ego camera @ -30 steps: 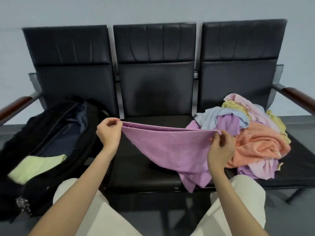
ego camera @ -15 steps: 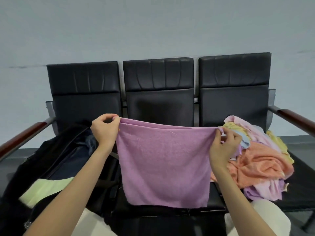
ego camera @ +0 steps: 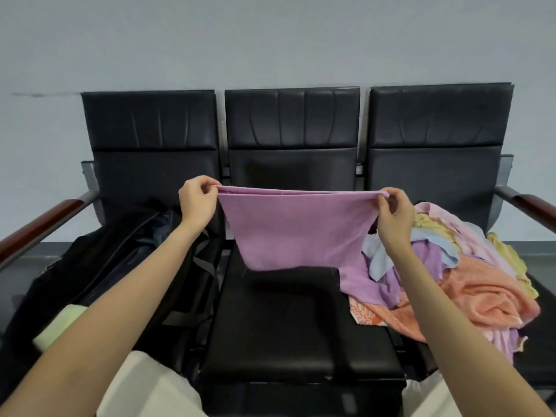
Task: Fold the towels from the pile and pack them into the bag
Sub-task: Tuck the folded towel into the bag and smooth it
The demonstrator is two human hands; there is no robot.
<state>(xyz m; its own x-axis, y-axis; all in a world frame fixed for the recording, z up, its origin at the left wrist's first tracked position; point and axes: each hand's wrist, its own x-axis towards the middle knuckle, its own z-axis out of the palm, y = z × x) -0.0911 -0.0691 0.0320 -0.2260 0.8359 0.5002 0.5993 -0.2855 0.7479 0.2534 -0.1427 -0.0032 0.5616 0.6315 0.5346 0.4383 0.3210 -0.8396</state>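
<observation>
A purple towel (ego camera: pixel 294 230) hangs stretched in the air above the middle seat. My left hand (ego camera: pixel 197 200) pinches its upper left corner and my right hand (ego camera: pixel 392 210) pinches its upper right corner. Its lower edge swings clear of the seat cushion. The pile of towels (ego camera: pixel 469 278), in orange, pink, yellow, blue and purple, lies on the right seat beside my right arm. A black bag (ego camera: pixel 99 266) lies open on the left seat, with a light green towel (ego camera: pixel 57 325) inside, partly hidden by my left arm.
A black three-seat bench (ego camera: pixel 291 323) stands against a pale wall. Wooden armrests (ego camera: pixel 39 227) stick out at both ends. My knees in light trousers (ego camera: pixel 144 386) are close to the bench's front edge.
Both hands raised the purple towel off the seat and pulled it taut between them. Its lower edge has swung up and away from me. My view has tilted upward.
</observation>
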